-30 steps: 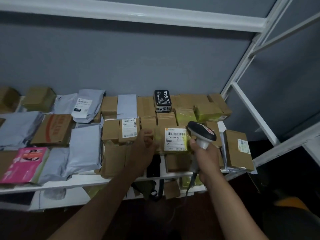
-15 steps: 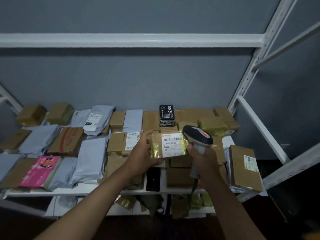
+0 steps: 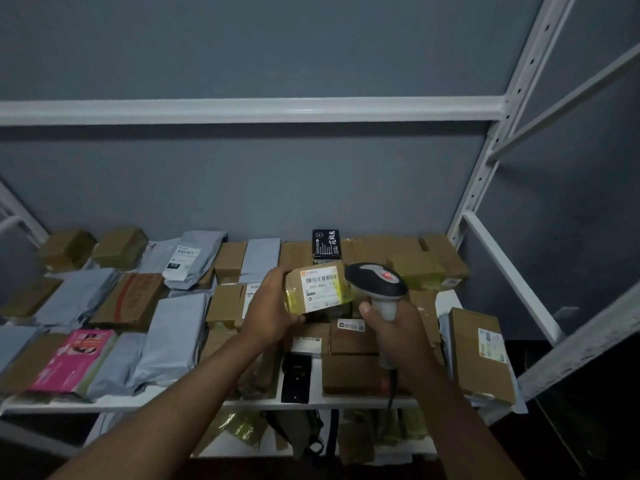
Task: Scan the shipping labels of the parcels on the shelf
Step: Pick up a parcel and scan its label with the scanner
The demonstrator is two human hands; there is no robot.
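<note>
- Fingers of the left hand (image 3: 268, 315) curl round a taped parcel (image 3: 317, 289), lifted at frame centre, label up; the right hand (image 3: 398, 329) grips the scanner (image 3: 377, 282).
- Risk: glossy tape may glare, causing a misread.
- Risk: scanner head sits just beside the label; probably too close.
- Room: open air above the shelf (image 3: 446, 301); upright post (image 3: 485, 174) bounds the right.
</note>
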